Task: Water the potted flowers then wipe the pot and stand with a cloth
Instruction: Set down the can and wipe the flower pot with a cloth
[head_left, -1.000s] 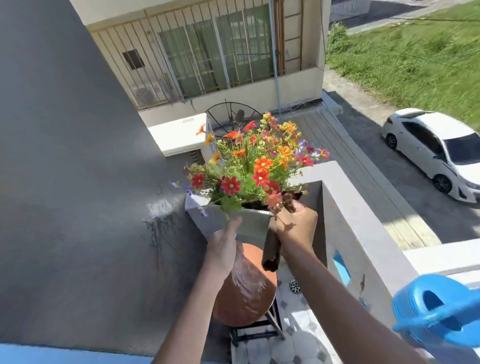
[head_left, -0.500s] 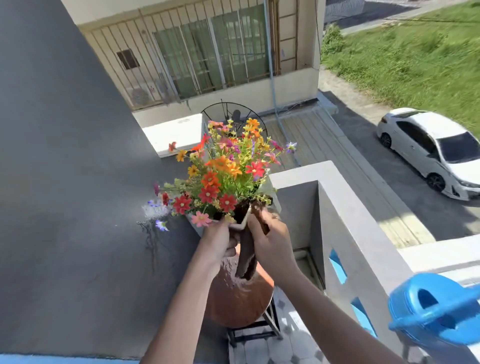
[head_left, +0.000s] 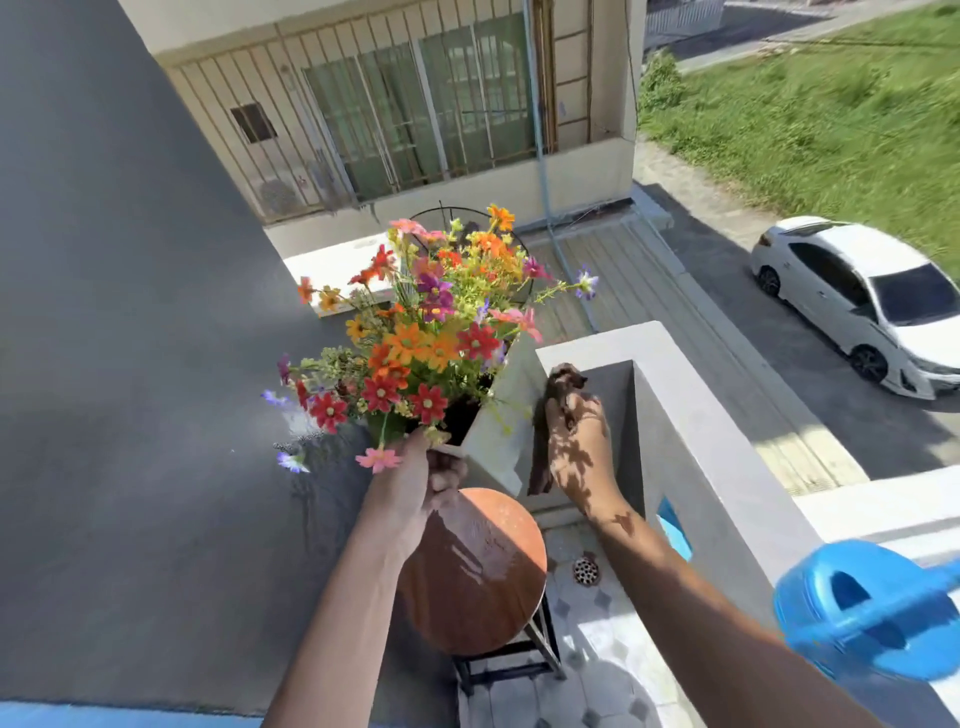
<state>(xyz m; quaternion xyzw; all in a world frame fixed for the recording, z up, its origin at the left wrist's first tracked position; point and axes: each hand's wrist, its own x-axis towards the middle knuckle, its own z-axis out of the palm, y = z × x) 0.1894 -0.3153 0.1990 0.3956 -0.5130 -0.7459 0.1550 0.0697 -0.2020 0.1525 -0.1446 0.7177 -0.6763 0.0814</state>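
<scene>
My left hand pinches the near corner of the grey pot at its rim, holding it tipped above the round brown stand, which sits at six o'clock from the pot. The flowers lean away toward eleven o'clock. My right hand is curled round a dark brown cloth and presses it against the pot's side at three o'clock, between the pot and the balcony wall. The blue watering can stands on the ledge, well apart at four o'clock, in nobody's grip, so I judge the watering finished. Wiping the pot is in hand; whether its other sides are done I cannot tell. The stand's top shines, perhaps wet, and I judge it yet to be wiped.
</scene>
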